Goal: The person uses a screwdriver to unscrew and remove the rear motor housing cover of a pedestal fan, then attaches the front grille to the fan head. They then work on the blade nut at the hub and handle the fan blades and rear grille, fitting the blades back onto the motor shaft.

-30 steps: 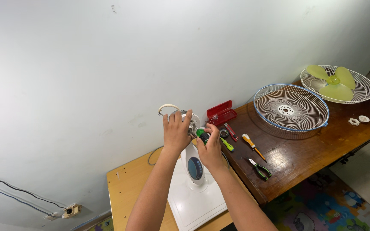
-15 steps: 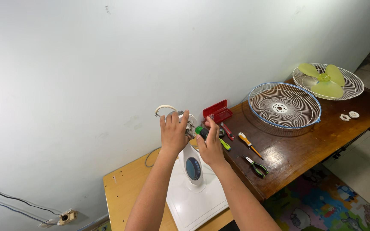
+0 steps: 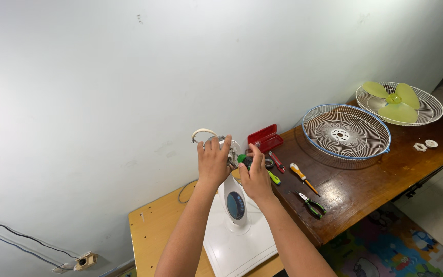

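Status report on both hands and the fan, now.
Left hand gripping the fan motor. Right hand shut on a green-handled screwdriver at the motor. Nothing in the way; pliers lie aside.

Dark wooden table (image 3: 365,190) bears fan grille (image 3: 345,132), pliers (image 3: 311,205), screwdriver (image 3: 301,177).

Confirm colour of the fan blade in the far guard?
Yellow-green fan blade, lying in the white wire guard; head view.

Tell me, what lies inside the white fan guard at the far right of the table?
A yellow-green fan blade lies inside the white fan guard, on its wire mesh. The table surface beneath shows only through the wires.
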Demonstrator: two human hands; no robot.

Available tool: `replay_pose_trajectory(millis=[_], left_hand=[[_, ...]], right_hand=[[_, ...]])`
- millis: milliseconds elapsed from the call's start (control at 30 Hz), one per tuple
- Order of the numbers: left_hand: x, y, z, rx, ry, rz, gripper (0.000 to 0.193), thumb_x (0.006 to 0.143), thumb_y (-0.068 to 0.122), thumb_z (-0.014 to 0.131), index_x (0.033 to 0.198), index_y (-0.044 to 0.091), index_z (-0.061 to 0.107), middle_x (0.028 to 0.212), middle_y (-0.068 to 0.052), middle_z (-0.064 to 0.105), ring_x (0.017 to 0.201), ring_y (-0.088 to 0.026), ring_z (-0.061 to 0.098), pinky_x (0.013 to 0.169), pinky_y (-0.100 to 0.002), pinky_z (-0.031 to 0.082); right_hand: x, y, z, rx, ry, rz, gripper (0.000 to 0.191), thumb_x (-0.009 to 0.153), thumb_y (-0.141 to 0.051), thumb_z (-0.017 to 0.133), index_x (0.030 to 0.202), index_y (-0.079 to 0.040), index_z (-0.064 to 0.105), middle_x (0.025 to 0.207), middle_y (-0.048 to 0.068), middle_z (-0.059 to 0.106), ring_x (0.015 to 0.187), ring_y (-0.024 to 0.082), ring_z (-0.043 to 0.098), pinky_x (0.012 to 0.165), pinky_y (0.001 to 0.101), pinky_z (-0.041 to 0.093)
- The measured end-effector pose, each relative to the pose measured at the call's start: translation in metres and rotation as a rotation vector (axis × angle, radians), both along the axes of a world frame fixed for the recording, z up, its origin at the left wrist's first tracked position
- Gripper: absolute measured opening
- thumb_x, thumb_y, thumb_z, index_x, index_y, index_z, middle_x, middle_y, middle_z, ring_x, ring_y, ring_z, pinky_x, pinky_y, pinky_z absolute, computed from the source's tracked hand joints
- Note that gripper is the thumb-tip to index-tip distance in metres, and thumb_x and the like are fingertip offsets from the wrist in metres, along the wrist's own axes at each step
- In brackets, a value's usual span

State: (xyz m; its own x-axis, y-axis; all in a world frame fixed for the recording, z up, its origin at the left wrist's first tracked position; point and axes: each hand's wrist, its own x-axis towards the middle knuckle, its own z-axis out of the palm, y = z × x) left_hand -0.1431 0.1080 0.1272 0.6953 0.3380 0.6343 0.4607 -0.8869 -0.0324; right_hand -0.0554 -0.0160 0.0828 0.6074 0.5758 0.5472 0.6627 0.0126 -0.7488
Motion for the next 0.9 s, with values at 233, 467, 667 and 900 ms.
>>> replay_pose_trajectory(millis=[233, 467, 667, 900], left_hand=[[-0.006, 0.0, 0.006, -0.002, -0.003, -0.007, 0.101, 0.055, 0.034, 0.095, 0.143, 0.015, 0.05, 0.12, -0.018, 0.058, 0.114, -0.037, 0.056, 0.103, -0.057, 0.037], [-0.006, 0.0, 0.009, 0.004, -0.018, -0.019, 0.1, 0.054, 0.032, 0.095, 0.143, 0.015, 0.05, 0.121, -0.018, 0.058, 0.113, -0.036, 0.056, 0.103, -0.055, 0.038], [-0.009, 0.002, 0.012, 0.019, -0.032, -0.02, 0.097, 0.057, 0.03, 0.094, 0.142, 0.014, 0.051, 0.12, -0.018, 0.058, 0.113, -0.037, 0.056, 0.102, -0.054, 0.038], [-0.01, 0.004, 0.014, 0.002, -0.023, -0.024, 0.098, 0.056, 0.031, 0.094, 0.142, 0.014, 0.05, 0.122, -0.019, 0.057, 0.114, -0.037, 0.056, 0.1, -0.053, 0.039]], right_hand=[[-0.005, -0.003, 0.014, -0.028, -0.041, -0.047, 0.056, 0.097, -0.028, 0.059, 0.143, -0.004, 0.038, 0.132, 0.025, 0.056, 0.109, 0.042, 0.066, 0.083, 0.0496, 0.055], [-0.005, -0.005, 0.02, 0.012, -0.108, -0.052, 0.053, 0.099, -0.026, 0.058, 0.143, -0.005, 0.039, 0.129, 0.025, 0.058, 0.111, 0.043, 0.065, 0.085, 0.0491, 0.054], [-0.009, -0.004, 0.026, -0.008, -0.099, -0.072, 0.052, 0.098, -0.028, 0.059, 0.14, -0.005, 0.041, 0.123, 0.022, 0.059, 0.101, 0.041, 0.069, 0.077, 0.0473, 0.056], [-0.005, -0.001, 0.032, -0.103, -0.143, -0.123, 0.047, 0.103, -0.031, 0.06, 0.14, -0.007, 0.044, 0.126, 0.021, 0.064, 0.105, 0.042, 0.068, 0.08, 0.0503, 0.055]])
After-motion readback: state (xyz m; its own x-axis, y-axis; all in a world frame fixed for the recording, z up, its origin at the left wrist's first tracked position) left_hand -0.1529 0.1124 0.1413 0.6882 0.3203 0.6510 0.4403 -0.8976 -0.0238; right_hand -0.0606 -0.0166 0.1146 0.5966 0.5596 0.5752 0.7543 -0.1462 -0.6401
